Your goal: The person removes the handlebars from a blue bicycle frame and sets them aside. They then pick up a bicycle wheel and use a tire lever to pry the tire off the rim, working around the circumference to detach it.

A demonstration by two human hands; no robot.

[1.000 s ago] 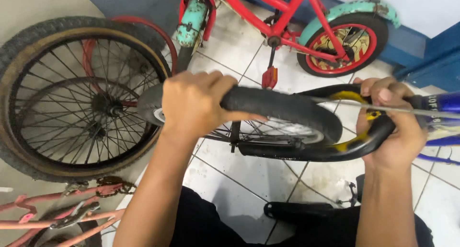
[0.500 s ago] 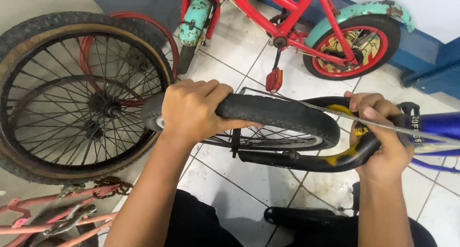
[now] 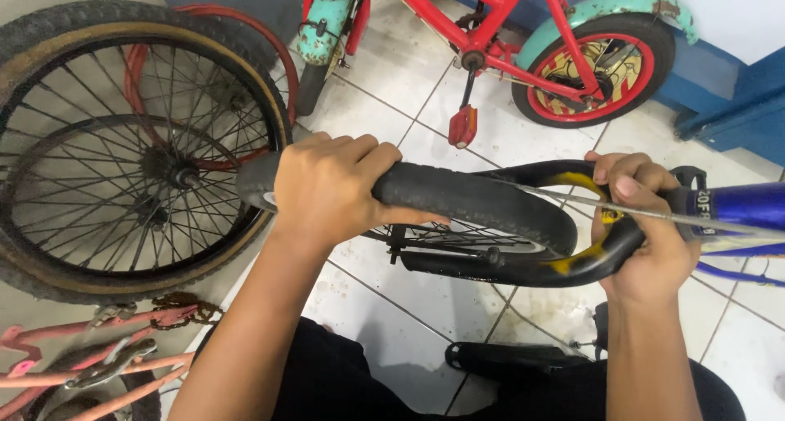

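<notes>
My left hand [image 3: 331,185] grips the top of a black bicycle tyre [image 3: 466,199] on a small spoked wheel held sideways before me. My right hand [image 3: 642,225] is closed on the black and yellow fork [image 3: 572,262] that wraps around the wheel's right end. A blue frame tube [image 3: 748,204] runs off to the right from that fork. A thin metal cable [image 3: 589,206] crosses just above my right fingers. The wheel's spokes and rim show under the tyre between my hands.
Two large loose wheels [image 3: 123,151] lie stacked on the tiled floor at left. A red child's bicycle [image 3: 523,53] with teal mudguards stands behind. A pink frame with a rusty chain [image 3: 98,347] lies at lower left. A black pedal [image 3: 515,360] is near my legs.
My view has shifted slightly down and closer. Both hands keep their grip; my right hand has slid a little lower on the fork.
</notes>
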